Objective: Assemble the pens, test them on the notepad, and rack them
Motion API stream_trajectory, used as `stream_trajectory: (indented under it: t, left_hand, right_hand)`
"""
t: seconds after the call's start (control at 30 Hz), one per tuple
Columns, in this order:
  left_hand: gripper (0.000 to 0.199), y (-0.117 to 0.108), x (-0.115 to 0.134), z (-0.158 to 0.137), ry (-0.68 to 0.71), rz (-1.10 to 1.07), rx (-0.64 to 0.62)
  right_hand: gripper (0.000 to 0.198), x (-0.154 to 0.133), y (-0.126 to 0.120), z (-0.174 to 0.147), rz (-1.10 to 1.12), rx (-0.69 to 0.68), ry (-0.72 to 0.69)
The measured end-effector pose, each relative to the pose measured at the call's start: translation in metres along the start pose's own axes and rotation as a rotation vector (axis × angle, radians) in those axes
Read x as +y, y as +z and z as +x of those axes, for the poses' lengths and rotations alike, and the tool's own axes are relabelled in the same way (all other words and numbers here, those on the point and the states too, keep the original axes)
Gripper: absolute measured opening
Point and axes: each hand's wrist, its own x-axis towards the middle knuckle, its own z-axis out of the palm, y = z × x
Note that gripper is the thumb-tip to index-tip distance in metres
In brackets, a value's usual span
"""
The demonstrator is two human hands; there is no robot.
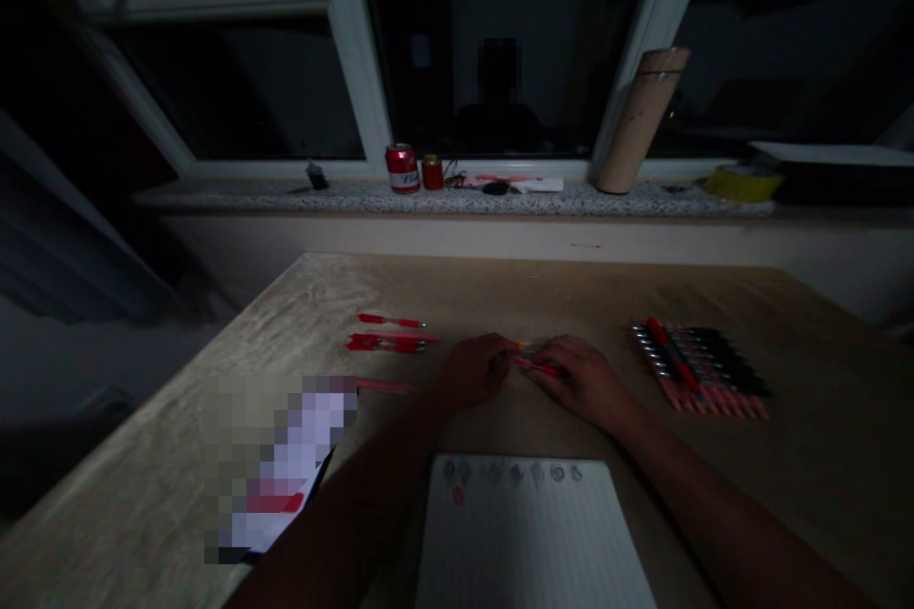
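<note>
Just beyond the notebook, my left hand [475,371] and my right hand [584,379] face each other, fingers closed on a red pen [535,365]. The pen spans the gap between them, its two ends partly hidden by fingers. An orange-tipped thin piece lies close behind it, too dim to name. A lined notebook [532,542] lies open below my wrists, with small dark diamond and round sketches and one red mark along its top. Several red pens [389,343] rest left of my left hand. Right of my right hand, several pens [704,371] lie side by side, a red marker [671,352] across them.
A blurred-out phone-like screen [307,447] lies at the left beside my forearm. On the windowsill [343,202] stand a red can [403,169], a small jar [432,173], a tall tan cylinder [643,122] and a yellow tape roll [743,184]. The light is dim.
</note>
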Motion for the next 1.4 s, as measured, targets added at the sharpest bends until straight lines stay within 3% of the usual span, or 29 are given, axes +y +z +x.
stream_trajectory:
  t: [0.47, 1.4]
  left_hand:
    - [0.024, 0.0019, 0.0, 0.0006, -0.008, -0.056, 0.1]
    - [0.023, 0.002, 0.0042, -0.0006, -0.041, -0.049, 0.118]
  right_hand:
    - [0.021, 0.0004, -0.0004, 0.0, 0.002, 0.002, 0.005]
    - [0.02, -0.0055, -0.004, 0.0013, 0.025, 0.095, -0.055]
